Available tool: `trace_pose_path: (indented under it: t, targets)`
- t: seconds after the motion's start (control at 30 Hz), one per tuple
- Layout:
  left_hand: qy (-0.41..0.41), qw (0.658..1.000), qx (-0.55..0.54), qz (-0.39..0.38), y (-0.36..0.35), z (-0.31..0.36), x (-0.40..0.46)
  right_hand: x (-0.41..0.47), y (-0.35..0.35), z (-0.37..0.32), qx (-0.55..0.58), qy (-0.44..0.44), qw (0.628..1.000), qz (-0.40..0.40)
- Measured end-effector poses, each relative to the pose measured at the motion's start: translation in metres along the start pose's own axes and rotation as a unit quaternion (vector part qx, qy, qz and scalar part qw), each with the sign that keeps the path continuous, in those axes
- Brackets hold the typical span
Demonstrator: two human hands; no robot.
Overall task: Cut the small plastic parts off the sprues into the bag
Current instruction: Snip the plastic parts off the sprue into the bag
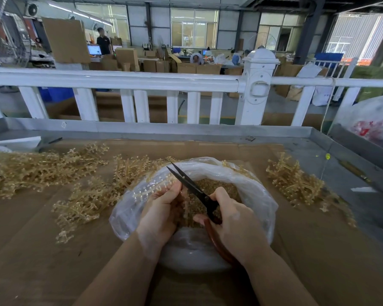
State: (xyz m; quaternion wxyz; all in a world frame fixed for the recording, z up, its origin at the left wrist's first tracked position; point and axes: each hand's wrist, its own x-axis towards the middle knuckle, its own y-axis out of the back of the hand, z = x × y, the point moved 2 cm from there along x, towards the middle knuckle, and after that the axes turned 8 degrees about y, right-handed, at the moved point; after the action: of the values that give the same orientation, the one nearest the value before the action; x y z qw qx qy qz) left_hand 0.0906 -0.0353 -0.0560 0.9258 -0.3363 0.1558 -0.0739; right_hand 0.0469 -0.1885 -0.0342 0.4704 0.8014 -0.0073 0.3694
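Landmark: the clear plastic bag [248,180], opened wide on the cardboard-covered worktop [42,250]; the bag is partly filled with small amber cut parts [228,188]; both hands are held over its mouth. A sprue [149,188] with parts on it is pinched in the left hand [164,208], fingers curled round it, at the bag's left rim; grip clenched on the sprue. Scissors [195,191] are grasped by the right hand [232,221], fingers wrapped round the reddish-brown handles; grip clenched on the scissors; the dark blades are seen slightly parted, tips pointed up-left above the bag's far rim, blades crossing just beside the left fingers. Uncut sprues are heaped left of the bag [42,168], with more touching its left side [86,202]; a smaller pile of sprues [294,182] is lying right of the bag, well apart. Beyond the bag, the worktop's grey metal edge [164,129] and a white railing [142,80] are seen; a second filled plastic bag [372,122] is at far right.
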Motion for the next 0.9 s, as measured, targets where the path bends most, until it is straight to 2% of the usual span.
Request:
trace_pose_path:
  t: [0.1,0.33,0.47,0.67,0.9]
  targets:
    - [0.005,1.000,-0.002,0.017,-0.0011,0.0010,-0.0017,0.0003,0.0000,0.0012,0.003,-0.005,1.000,-0.002]
    - [-0.014,0.997,-0.054,0.059,-0.0012,-0.0003,0.0024,-0.0006,0.0026,0.0039,0.019,-0.047,0.996,0.080]
    - [-0.012,0.998,-0.038,0.045,-0.0028,0.0002,0.0005,-0.0012,0.0005,0.0051,0.002,-0.045,0.996,0.079]
    - [-0.028,0.996,-0.033,0.079,-0.0073,-0.0009,-0.0006,-0.0016,0.0000,0.0073,0.015,-0.059,0.994,0.093]
    - [-0.054,0.996,-0.040,0.067,-0.0098,0.0020,-0.0064,-0.0032,0.0011,0.0050,0.001,-0.064,0.996,0.062]
